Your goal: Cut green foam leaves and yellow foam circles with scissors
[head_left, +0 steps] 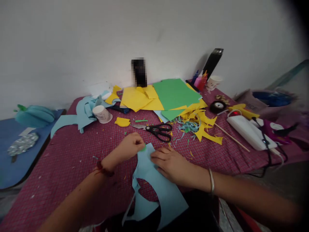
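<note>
A light blue paper cut-out [154,183] lies on the red checked tablecloth [67,161] in front of me and hangs over the near edge. My left hand [129,146] is closed in a pinch on a small green paper piece [143,149] at the sheet's top edge. My right hand [169,162] lies flat on the blue sheet with its fingers stretched out, pressing it down. Black-handled scissors [158,130] lie shut just beyond both hands.
Yellow sheets [140,98] and green sheets [176,93] are stacked at the back by the wall. Yellow scraps [205,124], a paper cup [102,114], blue offcuts [79,117], a glue gun [242,111], a white power strip [249,132], a wooden stick [231,138] and a tape roll [218,106] surround them.
</note>
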A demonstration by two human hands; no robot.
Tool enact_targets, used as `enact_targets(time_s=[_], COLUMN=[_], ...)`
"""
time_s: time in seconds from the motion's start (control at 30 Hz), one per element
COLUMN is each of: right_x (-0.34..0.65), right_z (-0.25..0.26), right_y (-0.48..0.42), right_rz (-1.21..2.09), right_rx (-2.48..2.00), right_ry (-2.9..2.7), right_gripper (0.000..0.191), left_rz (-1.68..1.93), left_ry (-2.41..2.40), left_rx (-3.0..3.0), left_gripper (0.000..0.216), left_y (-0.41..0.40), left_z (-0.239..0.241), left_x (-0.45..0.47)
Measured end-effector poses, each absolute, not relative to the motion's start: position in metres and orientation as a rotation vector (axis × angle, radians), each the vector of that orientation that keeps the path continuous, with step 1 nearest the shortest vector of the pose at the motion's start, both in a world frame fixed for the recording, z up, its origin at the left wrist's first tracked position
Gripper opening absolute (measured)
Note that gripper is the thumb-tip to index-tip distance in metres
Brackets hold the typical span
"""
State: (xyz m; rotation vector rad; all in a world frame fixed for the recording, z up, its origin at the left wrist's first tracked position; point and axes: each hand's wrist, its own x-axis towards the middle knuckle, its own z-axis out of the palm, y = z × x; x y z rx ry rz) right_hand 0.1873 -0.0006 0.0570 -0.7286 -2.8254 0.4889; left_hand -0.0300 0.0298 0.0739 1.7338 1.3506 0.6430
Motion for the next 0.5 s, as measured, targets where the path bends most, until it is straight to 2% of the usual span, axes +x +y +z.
enact_targets(time_s=[0.17,0.4,0.5], right_x=[0.191,0.194,0.193], right_z=[0.047,0.048,0.046], right_y=[0.002,0.016,0.02], right_rz=[0.585,0.654,0.599], right_rx=[-0.694,-0.649,-0.654], right_ry=[-2.781,-2.794,-2.819], right_gripper=[0.031,0.021,0.024], left_rz=[0.806,0.85,0.873], left_ry=[1.519,1.71,1.708], left_rx=[1.621,1.8,1.796], left_gripper=[0.028,0.021,0.021], left_y=[0.006,-0.008,-0.009], left_z=[0.06,0.04,0.04], left_x=[-0.013,-0.002,-0.002])
